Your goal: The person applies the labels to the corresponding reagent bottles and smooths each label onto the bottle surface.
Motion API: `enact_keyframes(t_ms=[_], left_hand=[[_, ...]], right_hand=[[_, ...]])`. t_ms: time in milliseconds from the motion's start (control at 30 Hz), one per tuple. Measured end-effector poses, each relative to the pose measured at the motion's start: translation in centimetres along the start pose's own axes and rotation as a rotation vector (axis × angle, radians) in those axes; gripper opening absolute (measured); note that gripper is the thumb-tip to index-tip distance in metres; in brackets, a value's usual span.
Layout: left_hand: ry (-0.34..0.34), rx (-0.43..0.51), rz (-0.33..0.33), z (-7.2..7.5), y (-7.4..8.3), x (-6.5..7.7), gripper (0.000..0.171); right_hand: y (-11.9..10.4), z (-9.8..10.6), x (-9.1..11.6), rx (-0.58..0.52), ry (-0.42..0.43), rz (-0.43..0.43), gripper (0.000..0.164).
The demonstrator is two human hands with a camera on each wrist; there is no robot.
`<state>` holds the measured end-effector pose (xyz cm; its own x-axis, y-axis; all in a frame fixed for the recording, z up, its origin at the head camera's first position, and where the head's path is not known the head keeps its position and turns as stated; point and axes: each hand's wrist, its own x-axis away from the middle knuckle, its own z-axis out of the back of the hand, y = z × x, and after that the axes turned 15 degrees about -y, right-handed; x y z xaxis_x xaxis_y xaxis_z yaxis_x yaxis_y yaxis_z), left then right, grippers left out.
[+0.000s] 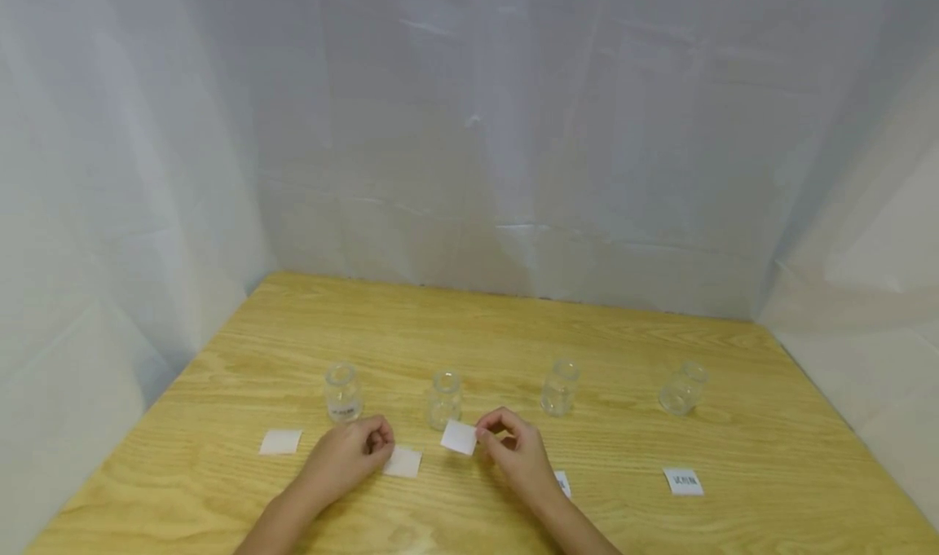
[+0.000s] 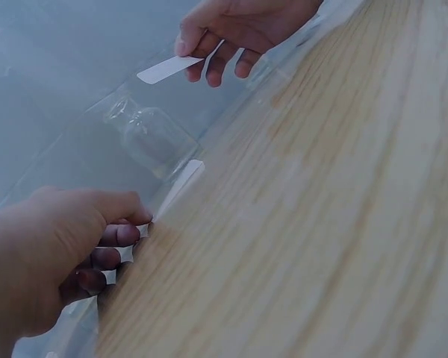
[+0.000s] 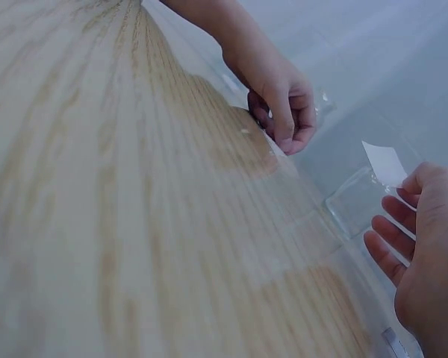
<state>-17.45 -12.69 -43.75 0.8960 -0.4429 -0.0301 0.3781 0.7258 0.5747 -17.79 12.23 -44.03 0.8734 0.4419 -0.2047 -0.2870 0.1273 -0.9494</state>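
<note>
My right hand pinches a small white label by its edge between thumb and forefinger, above the table. The plain side faces the head camera; in the right wrist view the other fingers are spread apart. Close behind the label stands a clear glass jar. Low over the table, my left hand pinches the near edge of a white paper square with thumb and forefinger. The other left fingers curl underneath. Just behind that hand stands a glass jar with a printed label low on its side.
Two more clear glass jars stand to the right, one upright and one leaning in view. A blank paper square lies at left. A printed label lies at right; another is partly behind my right wrist. White sheeting surrounds the wooden table.
</note>
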Motion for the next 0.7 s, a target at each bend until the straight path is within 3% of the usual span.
enact_keyframes(t_ms=[167,267,333,433,533,600,700], left_hand=[[0.015,0.0,-0.002,-0.1,0.0,-0.1,0.011],[0.102,0.026,-0.032,-0.4,0.2,-0.2,0.013],[0.223,0.062,-0.123,-0.9,0.6,-0.5,0.017],[0.418,0.09,-0.353,-1.9,2.0,-0.9,0.015],[0.524,0.045,-0.528,-3.2,4.0,-1.3,0.006],[0.534,-0.001,-0.561,-4.0,5.0,-1.5,0.012],[0.533,-0.078,-0.542,-4.9,5.7,-1.9,0.014]], right_hand=[[-0.1,0.0,0.0,-0.005,0.004,-0.016,0.004],[-1.3,-0.1,0.2,0.001,-0.002,-0.019,0.004],[-1.7,-0.2,0.3,0.004,-0.004,-0.017,0.005],[-1.6,-0.2,0.2,0.015,-0.001,-0.033,0.006],[-1.2,0.0,0.2,0.021,-0.01,-0.023,0.006],[-2.0,-0.1,0.4,0.038,-0.016,-0.018,0.004],[-2.8,-0.2,0.5,0.061,-0.029,0.0,0.004]])
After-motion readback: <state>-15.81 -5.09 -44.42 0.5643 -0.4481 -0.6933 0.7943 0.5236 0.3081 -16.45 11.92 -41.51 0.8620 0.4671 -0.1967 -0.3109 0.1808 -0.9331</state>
